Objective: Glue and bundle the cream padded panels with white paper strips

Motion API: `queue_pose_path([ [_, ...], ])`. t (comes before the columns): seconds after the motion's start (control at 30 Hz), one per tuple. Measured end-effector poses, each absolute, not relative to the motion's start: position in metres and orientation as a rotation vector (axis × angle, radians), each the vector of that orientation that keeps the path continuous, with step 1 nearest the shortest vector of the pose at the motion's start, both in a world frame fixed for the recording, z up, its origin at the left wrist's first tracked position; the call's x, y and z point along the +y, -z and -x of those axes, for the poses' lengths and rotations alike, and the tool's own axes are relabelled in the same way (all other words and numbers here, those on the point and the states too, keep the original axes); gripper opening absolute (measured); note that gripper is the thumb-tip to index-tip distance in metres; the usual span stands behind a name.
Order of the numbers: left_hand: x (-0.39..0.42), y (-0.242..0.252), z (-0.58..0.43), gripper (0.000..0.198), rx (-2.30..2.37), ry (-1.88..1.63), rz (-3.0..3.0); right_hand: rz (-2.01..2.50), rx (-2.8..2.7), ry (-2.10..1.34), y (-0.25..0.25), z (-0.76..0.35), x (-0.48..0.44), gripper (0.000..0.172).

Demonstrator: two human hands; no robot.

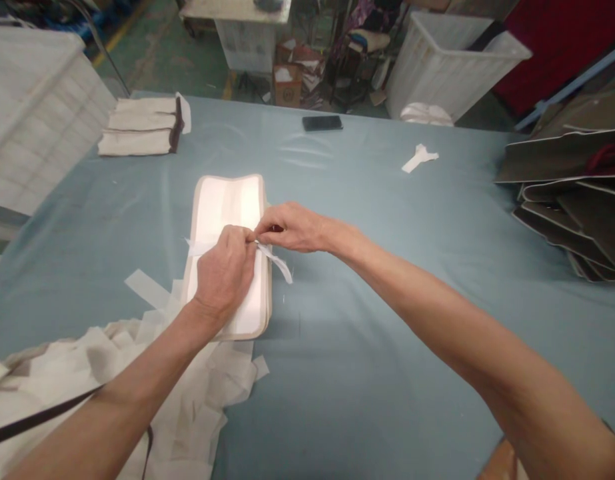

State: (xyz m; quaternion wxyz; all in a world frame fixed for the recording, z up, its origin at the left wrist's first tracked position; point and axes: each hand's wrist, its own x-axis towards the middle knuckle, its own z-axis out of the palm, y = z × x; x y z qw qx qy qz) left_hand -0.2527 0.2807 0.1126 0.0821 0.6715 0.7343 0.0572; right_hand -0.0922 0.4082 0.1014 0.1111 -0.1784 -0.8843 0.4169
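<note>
1. The bundle (227, 203), a stack of pale panels with beige edging, lies flat on the blue desk (362, 373); a white strip (276, 256) crosses its middle.
2. The left hand (226, 267) rests on top of the bundle, fingers curled; its grip looks drawn closed on the strip near the bundle's right edge, though the fingertips are partly hidden.
3. The right hand (294, 230) reaches in from the bundle's right side. Its grip is a tight pinch, thumb and finger together, seemingly on the strip too, touching the left fingertips.
4. Done so far, as I judge it: the panels are stacked fairly evenly and the strip is laid over them. One tail hangs loose past the bundle's right edge.
5. Left to do, by the same judgement: the strip does not look fastened yet. Whether a knot has been started beneath the fingers, I cannot tell.
6. Near the bundle's lower left corner spreads a heap of white pieces (102, 353). A folded beige stack (140, 127) lies beyond the bundle to the left; a phone (322, 123) and a small white scrap (420, 157) lie beyond it to the right.
</note>
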Motion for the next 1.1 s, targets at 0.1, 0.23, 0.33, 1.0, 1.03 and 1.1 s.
queue_pose_path([
  [0.1,0.28,-0.113,0.253,0.03,2.186,-0.195,-2.007,0.562,-2.628,-1.31,-0.107,0.095,0.414,0.021],
  [0.23,0.28,-0.111,0.256,0.026,2.167,-0.255,-2.018,0.545,-2.677,-1.246,-0.11,0.097,0.416,0.017],
  [0.33,0.28,-0.108,0.259,0.023,2.122,-0.335,-2.03,0.513,-2.693,-1.158,-0.107,0.097,0.413,0.016],
  [1.0,0.28,-0.101,0.267,0.018,2.125,-0.596,-2.061,0.678,-2.737,-0.519,-0.092,0.091,0.381,0.016],
  [1.03,0.28,-0.102,0.266,0.019,2.131,-0.594,-2.069,0.696,-2.727,-0.534,-0.092,0.091,0.38,0.016],
  [1.1,0.279,-0.104,0.265,0.024,2.129,-0.587,-2.092,0.745,-2.71,-0.565,-0.091,0.09,0.378,0.016],
])
